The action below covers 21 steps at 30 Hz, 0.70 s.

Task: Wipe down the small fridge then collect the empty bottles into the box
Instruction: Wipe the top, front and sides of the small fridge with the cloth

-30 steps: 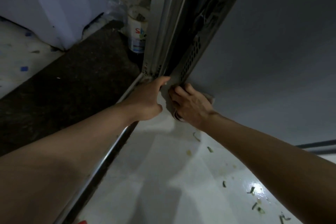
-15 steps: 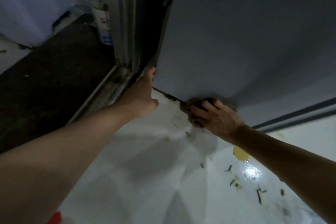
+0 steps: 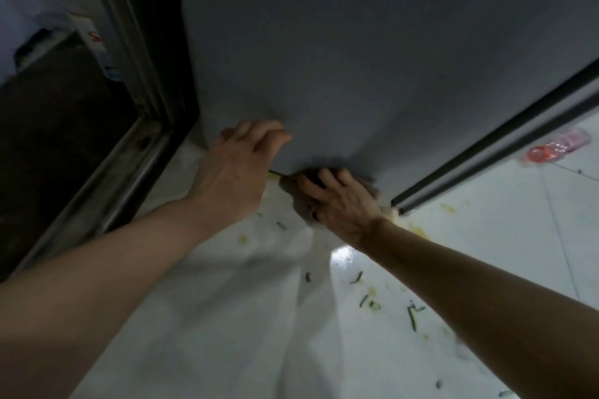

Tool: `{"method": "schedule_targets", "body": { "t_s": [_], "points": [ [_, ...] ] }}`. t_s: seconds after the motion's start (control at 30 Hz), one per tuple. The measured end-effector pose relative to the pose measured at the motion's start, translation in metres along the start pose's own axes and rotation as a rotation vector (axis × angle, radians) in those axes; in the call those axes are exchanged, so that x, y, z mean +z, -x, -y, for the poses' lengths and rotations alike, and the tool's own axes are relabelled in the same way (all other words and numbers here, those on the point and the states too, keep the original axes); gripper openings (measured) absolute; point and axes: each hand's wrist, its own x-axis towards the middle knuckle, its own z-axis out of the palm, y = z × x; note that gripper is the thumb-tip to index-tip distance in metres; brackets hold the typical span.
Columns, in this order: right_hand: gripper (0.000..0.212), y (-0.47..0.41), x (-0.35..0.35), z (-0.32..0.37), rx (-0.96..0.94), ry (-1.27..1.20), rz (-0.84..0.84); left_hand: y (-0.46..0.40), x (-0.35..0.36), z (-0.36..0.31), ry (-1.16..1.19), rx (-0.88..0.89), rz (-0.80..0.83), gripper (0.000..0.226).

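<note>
The small grey fridge (image 3: 372, 51) fills the upper middle of the view, its side wall facing me. My right hand (image 3: 337, 201) presses a crumpled cloth (image 3: 306, 215) against the bottom edge of that wall, fingers curled over the cloth. My left hand (image 3: 236, 168) rests against the same wall a little to the left, fingers loosely bent, holding nothing. An empty plastic bottle with a red cap (image 3: 556, 145) lies on the floor at the right, beyond the fridge's dark front seal. Another bottle (image 3: 97, 48) with a white label stands at the far left behind a metal frame.
A metal door track (image 3: 107, 191) runs diagonally along the left, with dark floor beyond it. The white tiled floor (image 3: 227, 317) carries green scraps and yellow spills near my right forearm. A white object stands at the top left.
My right hand has slid the cloth rightward along the fridge's bottom edge, nearer the front corner. My left hand has followed along the wall. The view has shifted right, revealing the red-capped bottle.
</note>
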Motion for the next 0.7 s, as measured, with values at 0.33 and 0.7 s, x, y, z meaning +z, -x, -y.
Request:
{"method": "schedule_targets", "body": {
  "t_s": [0.33,0.7],
  "points": [
    [0.035,0.072,0.027,-0.025,0.147,-0.115,0.241,-0.013,0.003,-0.018,-0.131,0.113,0.082,0.077],
    [0.047,0.144,0.008,-0.018,0.694,-0.684,0.038,-0.029,-0.008,-0.072,-0.198,0.434,0.069,0.059]
  ]
}}
